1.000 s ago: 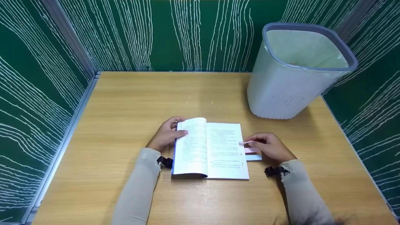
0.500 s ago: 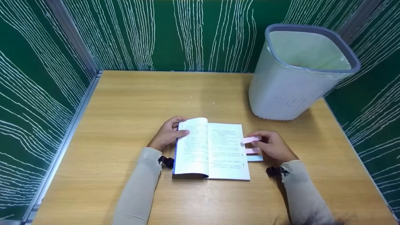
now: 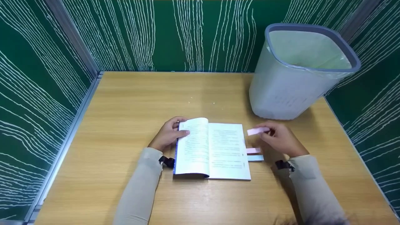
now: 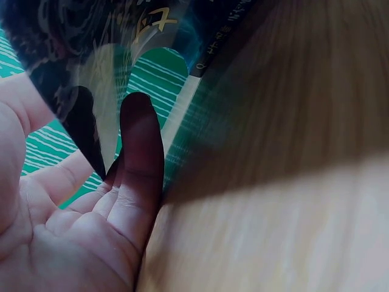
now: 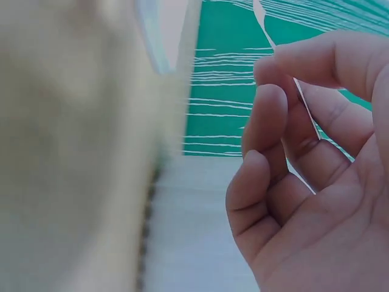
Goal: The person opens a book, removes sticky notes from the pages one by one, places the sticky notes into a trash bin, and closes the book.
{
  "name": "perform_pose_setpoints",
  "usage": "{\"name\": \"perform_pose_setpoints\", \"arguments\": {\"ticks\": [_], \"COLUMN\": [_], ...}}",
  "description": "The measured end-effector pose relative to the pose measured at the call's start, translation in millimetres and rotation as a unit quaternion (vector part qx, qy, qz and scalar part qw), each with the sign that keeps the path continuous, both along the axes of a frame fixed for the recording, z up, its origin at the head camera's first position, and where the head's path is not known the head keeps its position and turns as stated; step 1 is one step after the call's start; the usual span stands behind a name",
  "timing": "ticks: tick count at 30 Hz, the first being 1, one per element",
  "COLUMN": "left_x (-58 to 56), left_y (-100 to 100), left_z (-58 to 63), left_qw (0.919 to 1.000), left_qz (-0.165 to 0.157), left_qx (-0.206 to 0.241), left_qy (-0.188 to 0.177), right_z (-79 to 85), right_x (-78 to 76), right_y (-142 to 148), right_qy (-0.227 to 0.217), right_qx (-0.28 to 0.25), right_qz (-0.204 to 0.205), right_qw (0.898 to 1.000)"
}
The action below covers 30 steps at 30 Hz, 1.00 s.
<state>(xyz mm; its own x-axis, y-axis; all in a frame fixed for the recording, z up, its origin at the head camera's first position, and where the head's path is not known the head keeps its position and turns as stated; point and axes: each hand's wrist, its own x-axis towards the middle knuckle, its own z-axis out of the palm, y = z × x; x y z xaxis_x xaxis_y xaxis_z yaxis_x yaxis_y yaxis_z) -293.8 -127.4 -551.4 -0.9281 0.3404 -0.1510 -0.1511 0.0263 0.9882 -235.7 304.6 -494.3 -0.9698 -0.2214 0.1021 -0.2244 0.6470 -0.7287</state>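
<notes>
Book (image 3: 226,151) is held by left grip (image 3: 167,134), strip (image 3: 256,131) by right (image 3: 282,139), at green-walled wooden table (image 3: 147,97).

Right hand (image 5: 340,198), at right: thumb and index finger pinch a thin pale strip (image 5: 260,14), seen edge-on; other fingers curled. Upper left of hand: pale blue tab (image 5: 151,33), blurred. Behind: green panel (image 5: 222,91), white lines. Left: desk (image 5: 61,152), out of focus. Below panel: pale bin (image 5: 194,225).

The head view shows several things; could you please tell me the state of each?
Book: open
Left hand: grips the book's left side
Held pink strip: clear of the book
Right hand: pinches that strip
Lower pink strip: juts from the book
Blue strip: juts out likewise
Bin: upright, uncovered, lined with a bag
</notes>
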Motion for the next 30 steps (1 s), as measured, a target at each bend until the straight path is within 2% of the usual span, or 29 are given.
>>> {"name": "perform_pose_setpoints", "arguments": {"ticks": [5,9,15,25,30], "left_x": [-0.3,-0.4,-0.3,-0.2,-0.4], "left_y": [0,0,0,-2,-1], "left_z": [-1.9,-2.5,-1.4,-1.2,-1.3], "left_qw": [0.9999,0.9999,0.9998,0.9999,0.9999], "left_qz": [-0.001,-0.001,0.001,-0.004,-0.005], "left_qx": [0.01,0.011,0.016,0.013,0.011], "left_qy": [-0.007,-0.007,-0.014,-0.002,0.0], "right_z": [25.5,42.1,64.7,109.2,133.1], "right_x": [0.4,0.1,-0.3,-5.8,-1.0], "right_y": [-2,-2,0,0,-8], "right_qy": [0.027,0.086,0.169,0.257,0.296], "right_qx": [0.021,0.025,0.038,0.062,0.058], "right_qz": [0.001,0.01,0.012,-0.016,-0.041], "right_qw": [0.999,0.996,0.985,0.964,0.952]}}
